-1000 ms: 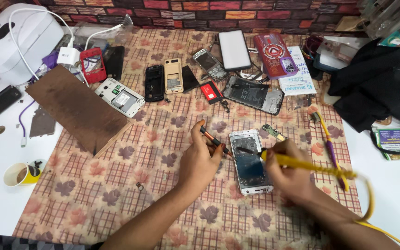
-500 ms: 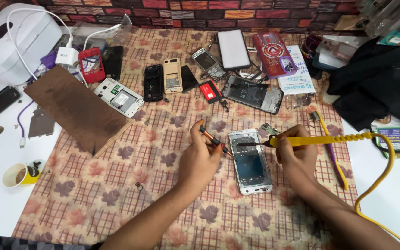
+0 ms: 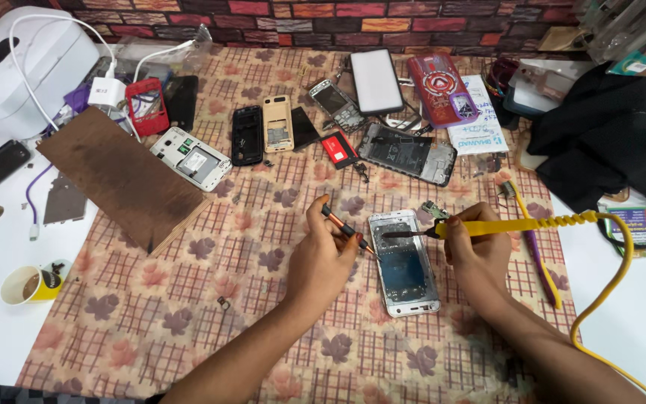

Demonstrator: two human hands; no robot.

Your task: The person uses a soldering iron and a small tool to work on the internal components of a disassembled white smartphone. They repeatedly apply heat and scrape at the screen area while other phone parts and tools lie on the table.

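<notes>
- An opened phone (image 3: 404, 263), white-framed with its dark insides showing, is lying flat on the patterned tablecloth (image 3: 188, 329), between the two hands and near the cloth's middle.
- The left hand (image 3: 321, 258) is pinching a small orange-handled screwdriver (image 3: 347, 229), fingers closed round it, its tip reaching toward the phone's upper left edge.
- The right hand (image 3: 478, 251) is gripping a yellow soldering iron (image 3: 517, 223), fingers wrapped tight, with the dark tip lying over the phone's top end.
- The iron's yellow cord (image 3: 613, 284) is looping out to the right.
- Open cloth is showing below and left of the phone.
- A brown wooden board (image 3: 117, 176) is lying well apart to the left; phone shells and parts (image 3: 409, 153) are crowding the far side, and a purple toothbrush (image 3: 536, 247) is resting just right of the right hand.
</notes>
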